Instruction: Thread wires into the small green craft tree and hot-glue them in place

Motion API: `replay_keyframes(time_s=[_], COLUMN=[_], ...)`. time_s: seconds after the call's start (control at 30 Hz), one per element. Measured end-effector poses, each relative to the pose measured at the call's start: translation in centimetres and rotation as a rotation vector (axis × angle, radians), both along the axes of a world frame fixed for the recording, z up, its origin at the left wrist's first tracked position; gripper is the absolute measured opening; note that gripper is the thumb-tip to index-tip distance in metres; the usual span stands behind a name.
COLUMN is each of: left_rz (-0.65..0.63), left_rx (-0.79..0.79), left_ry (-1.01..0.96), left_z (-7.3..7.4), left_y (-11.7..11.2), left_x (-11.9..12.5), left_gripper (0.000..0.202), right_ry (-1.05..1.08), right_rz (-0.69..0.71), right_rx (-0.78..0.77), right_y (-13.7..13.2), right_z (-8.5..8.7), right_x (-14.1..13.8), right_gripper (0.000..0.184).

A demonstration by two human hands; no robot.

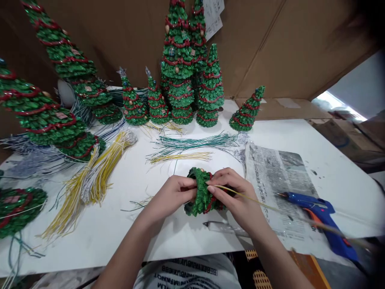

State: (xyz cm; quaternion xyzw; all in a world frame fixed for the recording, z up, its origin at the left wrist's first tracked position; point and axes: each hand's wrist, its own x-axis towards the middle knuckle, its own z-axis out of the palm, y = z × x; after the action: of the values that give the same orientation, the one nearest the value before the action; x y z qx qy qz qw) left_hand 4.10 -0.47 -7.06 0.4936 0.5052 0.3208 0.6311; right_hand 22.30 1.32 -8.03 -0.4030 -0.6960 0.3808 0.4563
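Observation:
My left hand (173,194) and my right hand (237,196) both grip a small green Christmas tree (202,194) with red trim, lying on its side over the white table (126,224). The left fingers press on its base end. Between its fingers my right hand also pinches a thin yellow wire (258,202), which runs off to the right over the newspaper (276,176). Both hands are closed on the tree.
Finished green trees stand at the back (180,68) and left (42,112). Bundles of yellow and white wires (96,172) and green wires (195,142) lie on the table. A blue glue gun (319,212) rests at right on the newspaper. Cardboard walls stand behind.

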Motion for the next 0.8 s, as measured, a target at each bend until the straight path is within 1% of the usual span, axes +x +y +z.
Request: replay_keyframes(time_s=[0.13, 0.23, 0.27, 0.37, 0.43, 0.53, 0.67, 0.73, 0.8], left_rz=[0.035, 0.087, 0.105, 0.164, 0.205, 0.270, 0.376, 0.376, 0.355], left_rx=[0.091, 0.174, 0.198, 0.244, 0.258, 0.253, 0.222, 0.219, 0.213], left_ry=[0.101, 0.208, 0.248, 0.376, 0.458, 0.588, 0.909, 1.021, 1.069], left_z=[0.0, 0.0, -0.1, -0.4, -0.6, -1.1, -2.0, -2.4, -2.5], left_y=[0.1, -0.1, -0.2, -0.8, -1.4, -2.4, -4.0, -4.6, -5.1], left_x=[0.4, 0.5, 0.4, -0.4, -1.4, -3.6, -7.4, -8.9, -9.7], left_gripper=[0.021, 0.022, 0.022, 0.022, 0.023, 0.027, 0.032, 0.036, 0.037], right_ry=[0.013, 0.014, 0.010, -0.005, -0.007, -0.005, -0.013, -0.017, -0.018], right_rz=[-0.032, -0.050, -0.046, -0.025, -0.026, -0.039, -0.041, -0.042, -0.043], right_rx=[0.001, 0.007, 0.013, 0.043, 0.063, 0.089, 0.102, 0.103, 0.107], right_y=[-0.2, -0.5, -0.6, -0.7, -0.7, -0.7, -0.8, -0.9, -1.0], right_z=[-0.9, -1.4, -1.5, -1.5, -1.5, -1.7, -1.9, -2.0, -2.0], right_x=[0.1, 0.2, 0.2, 0.2, 0.3, 0.3, 0.3, 0.3, 0.3], right_gripper=[0.007, 0.022, 0.022, 0.015, 0.014, 0.015, 0.016, 0.017, 0.017])
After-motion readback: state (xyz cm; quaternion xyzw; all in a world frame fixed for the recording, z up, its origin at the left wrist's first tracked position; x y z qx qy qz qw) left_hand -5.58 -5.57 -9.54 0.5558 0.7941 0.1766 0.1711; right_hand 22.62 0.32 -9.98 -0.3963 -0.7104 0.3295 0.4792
